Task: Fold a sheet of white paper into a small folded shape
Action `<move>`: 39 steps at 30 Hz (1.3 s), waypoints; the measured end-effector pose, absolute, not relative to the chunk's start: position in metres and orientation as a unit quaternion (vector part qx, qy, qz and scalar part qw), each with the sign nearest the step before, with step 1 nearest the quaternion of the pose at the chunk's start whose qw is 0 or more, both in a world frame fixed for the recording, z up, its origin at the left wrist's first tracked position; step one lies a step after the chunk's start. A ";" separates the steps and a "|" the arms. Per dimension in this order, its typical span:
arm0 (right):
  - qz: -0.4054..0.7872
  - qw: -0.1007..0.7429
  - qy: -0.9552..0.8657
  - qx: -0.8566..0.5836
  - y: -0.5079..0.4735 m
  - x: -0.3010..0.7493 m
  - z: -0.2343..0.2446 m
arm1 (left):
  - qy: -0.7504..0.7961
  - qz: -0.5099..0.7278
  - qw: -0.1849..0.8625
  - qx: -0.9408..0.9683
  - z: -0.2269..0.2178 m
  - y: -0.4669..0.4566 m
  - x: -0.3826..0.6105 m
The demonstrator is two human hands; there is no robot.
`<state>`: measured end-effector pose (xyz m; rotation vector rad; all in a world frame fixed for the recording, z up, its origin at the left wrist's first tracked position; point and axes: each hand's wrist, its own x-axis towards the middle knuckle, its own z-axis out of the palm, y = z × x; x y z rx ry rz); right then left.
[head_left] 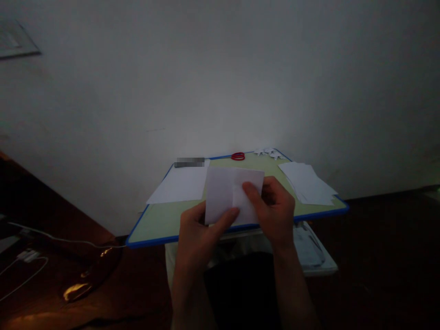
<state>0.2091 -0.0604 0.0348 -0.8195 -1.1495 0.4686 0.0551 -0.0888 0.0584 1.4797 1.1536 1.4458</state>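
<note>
A small white sheet of paper (220, 190) with a vertical crease near its middle is held up between both hands, above the front of the table. My left hand (199, 231) grips its lower left part, thumb across the front and fingers behind. On the right side, my right hand (275, 208) pinches the sheet, its thumb pressed on the front face near the crease and its other fingers curled behind the edge. The fingers behind the paper are partly hidden.
The pale green table (158, 224) has a blue rim. On it lie white sheets (178, 183) at left, a stack of paper (307, 183) at right, red-handled scissors (238, 156) at the back and small folded white pieces (270, 152). A cable (68, 239) runs at left.
</note>
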 end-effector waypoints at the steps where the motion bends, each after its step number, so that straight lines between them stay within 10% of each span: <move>1: 0.206 0.739 -0.518 -0.378 -0.061 0.208 0.035 | 0.453 0.563 0.370 0.584 0.059 -0.089 0.056; 24: 0.451 0.714 -0.468 -0.260 -0.057 0.216 0.021 | 0.353 0.622 0.418 0.561 0.039 -0.082 0.040; 39: 0.368 0.653 -0.649 -0.134 -0.057 0.227 0.023 | 0.259 0.681 0.523 0.441 0.042 -0.074 0.044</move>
